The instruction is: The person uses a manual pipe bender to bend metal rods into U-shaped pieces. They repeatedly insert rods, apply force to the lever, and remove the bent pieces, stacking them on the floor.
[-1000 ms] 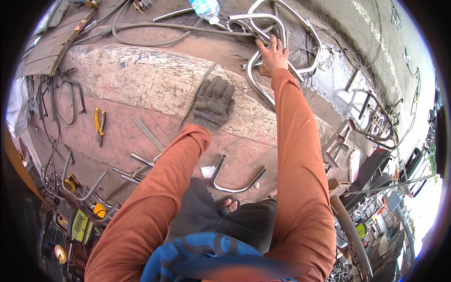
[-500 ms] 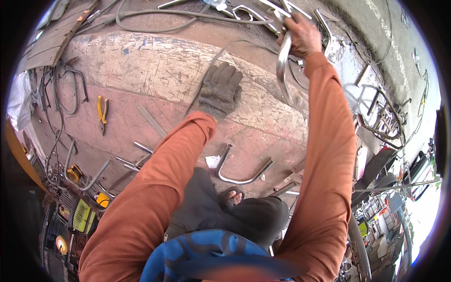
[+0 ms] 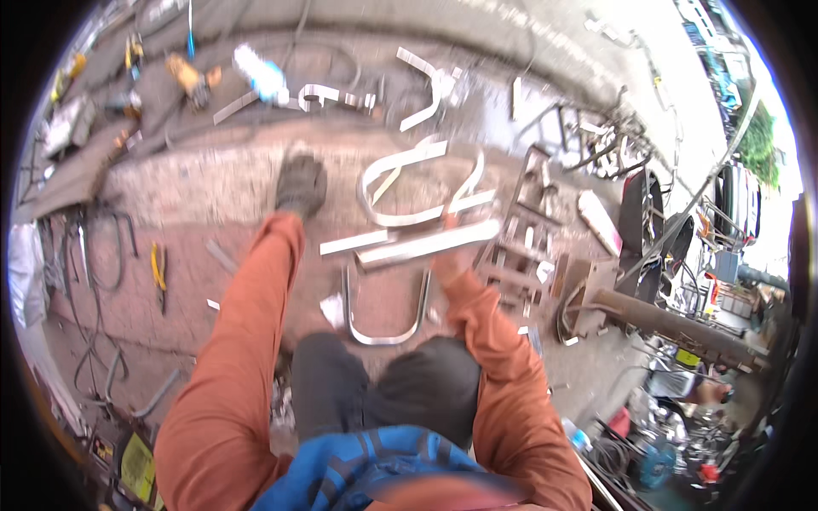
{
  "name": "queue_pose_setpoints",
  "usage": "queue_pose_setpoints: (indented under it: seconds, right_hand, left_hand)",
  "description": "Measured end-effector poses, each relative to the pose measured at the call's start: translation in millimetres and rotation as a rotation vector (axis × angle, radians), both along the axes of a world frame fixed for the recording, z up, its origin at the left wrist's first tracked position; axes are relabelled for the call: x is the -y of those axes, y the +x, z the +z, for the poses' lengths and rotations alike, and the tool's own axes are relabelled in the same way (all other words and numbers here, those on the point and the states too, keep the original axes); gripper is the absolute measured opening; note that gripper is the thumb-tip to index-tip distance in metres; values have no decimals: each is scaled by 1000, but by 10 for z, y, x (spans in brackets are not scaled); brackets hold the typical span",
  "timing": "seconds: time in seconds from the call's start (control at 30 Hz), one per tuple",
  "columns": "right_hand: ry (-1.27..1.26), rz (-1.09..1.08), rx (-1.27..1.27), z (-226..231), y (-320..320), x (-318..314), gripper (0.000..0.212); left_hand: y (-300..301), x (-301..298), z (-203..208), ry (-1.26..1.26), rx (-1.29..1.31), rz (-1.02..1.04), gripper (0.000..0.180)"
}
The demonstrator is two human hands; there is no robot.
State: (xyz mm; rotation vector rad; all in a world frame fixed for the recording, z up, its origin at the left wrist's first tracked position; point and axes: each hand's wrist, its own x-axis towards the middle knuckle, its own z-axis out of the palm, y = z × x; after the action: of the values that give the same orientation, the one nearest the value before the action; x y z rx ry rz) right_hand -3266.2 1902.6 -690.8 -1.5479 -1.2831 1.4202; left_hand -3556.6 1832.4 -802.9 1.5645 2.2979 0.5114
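Bent metal tube [image 3: 409, 247]: clamped in right hand [image 3: 450, 267]. Gloved left hand [image 3: 301, 183] over slab [image 3: 196, 180]; finger spread cannot be determined.

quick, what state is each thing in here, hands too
Left hand: gloved, on the board, finger pose blurred
Right hand: bare, apparently gripping the bent pipe
Bent pipe: held up, blurred
U-shaped pipe: lying, not held
Pliers: lying, opening too blurred to tell
Bottle: on its side
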Motion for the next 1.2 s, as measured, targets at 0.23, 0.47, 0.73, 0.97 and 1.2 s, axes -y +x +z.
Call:
queue_pose_setpoints:
  seconds: [0.23, 0.47, 0.73, 0.97, 1.2]
  right_hand:
    - [-135, -482, -292, -682, 586, 835, 44]
    - [-319, -221, 368, -913, 984, 1249, 53]
    - [-261, 4, 433, -650, 1525, 1401, 55]
    - [316, 255, 739, -522, 1636, 1032, 46]
    - [417, 753, 559, -311, 136, -452, 31]
  left_hand:
    - [711, 1597, 1033, 99, 765, 437, 37]
    - [1745, 3031, 1558, -73, 1241, 707, 29]
    - [1510, 3306, 1504, 100, 1142, 746, 16]
    - [815, 2716, 945, 79, 324, 468, 33]
    - [-28, 615, 282, 240, -99, 199, 27]
